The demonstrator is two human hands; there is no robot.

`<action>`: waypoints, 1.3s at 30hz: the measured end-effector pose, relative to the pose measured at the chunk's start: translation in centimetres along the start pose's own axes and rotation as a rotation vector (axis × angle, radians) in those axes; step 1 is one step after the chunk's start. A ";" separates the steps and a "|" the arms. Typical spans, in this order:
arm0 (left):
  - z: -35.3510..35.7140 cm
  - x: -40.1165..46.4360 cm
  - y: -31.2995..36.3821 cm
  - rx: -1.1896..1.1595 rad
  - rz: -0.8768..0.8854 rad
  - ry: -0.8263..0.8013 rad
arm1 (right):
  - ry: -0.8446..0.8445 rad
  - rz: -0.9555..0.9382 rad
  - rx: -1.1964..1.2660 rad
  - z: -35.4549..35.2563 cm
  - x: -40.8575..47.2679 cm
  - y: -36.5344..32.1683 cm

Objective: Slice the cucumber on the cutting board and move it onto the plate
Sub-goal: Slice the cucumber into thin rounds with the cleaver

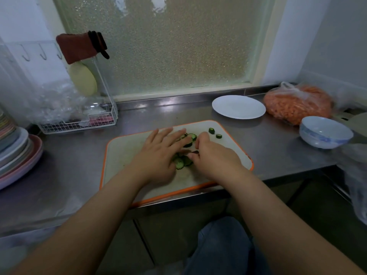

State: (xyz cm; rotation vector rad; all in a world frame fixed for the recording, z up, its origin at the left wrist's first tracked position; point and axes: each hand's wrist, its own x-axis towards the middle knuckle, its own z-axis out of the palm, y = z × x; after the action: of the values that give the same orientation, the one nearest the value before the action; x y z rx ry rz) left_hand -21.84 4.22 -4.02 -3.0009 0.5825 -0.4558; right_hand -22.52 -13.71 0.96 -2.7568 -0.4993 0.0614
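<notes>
Cucumber slices (183,162) lie in a loose row down the middle of the white cutting board with an orange rim (123,147). My left hand (158,153) lies flat with its fingers spread on the left side of the slices. My right hand (213,157) is curled against their right side, its fingertips hidden; something dark shows at its thumb, too small to identify. Two cucumber end pieces (214,132) sit apart near the board's far right corner. The white plate (238,107) stands behind the board to the right with nothing on it.
A blue-and-white bowl (325,132) and a bag of orange food (297,104) sit at the right. A white wire rack (79,124) stands at the back left, stacked plates (17,153) at the far left. The steel counter's front edge runs just below the board.
</notes>
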 end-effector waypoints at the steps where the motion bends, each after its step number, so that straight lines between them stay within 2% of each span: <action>1: 0.3 0.3 0.0 0.011 -0.004 -0.061 | 0.003 0.003 -0.014 0.1 -0.1 0.1; 11: 1.1 2.4 -1.9 0.059 -0.073 -0.259 | 0.004 0.068 -0.118 -2.5 -1.7 2.6; 18: 0.9 2.4 -2.1 -0.018 -0.190 -0.249 | -0.029 0.162 -0.106 -5.1 -2.4 4.0; 21: 1.1 1.9 -2.1 -0.078 -0.200 -0.140 | 0.019 0.171 -0.013 -5.3 -2.2 3.9; 25: 1.1 0.0 -2.7 -0.328 -0.281 0.265 | 0.059 0.140 0.391 -3.9 -1.1 2.7; 27: 1.1 -1.6 -3.0 -0.383 -0.355 0.378 | 0.039 0.124 0.511 -2.6 -0.6 1.9; 29: 1.4 -3.4 -3.2 -0.419 -0.399 0.381 | -0.005 0.097 0.490 -1.5 -0.1 1.0; 34: 2.4 -6.0 -3.5 -0.495 -0.330 0.281 | -0.135 0.025 0.302 0.9 0.7 -2.3; 39: 2.7 -5.3 -3.3 -0.460 -0.335 0.309 | -0.175 0.033 0.167 2.9 1.6 -4.1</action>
State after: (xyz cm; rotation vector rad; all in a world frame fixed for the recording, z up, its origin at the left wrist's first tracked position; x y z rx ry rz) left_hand -24.50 9.27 -7.73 -3.5150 0.2106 -0.9353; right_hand -22.63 -8.64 -0.38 -2.6086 -0.4707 0.3392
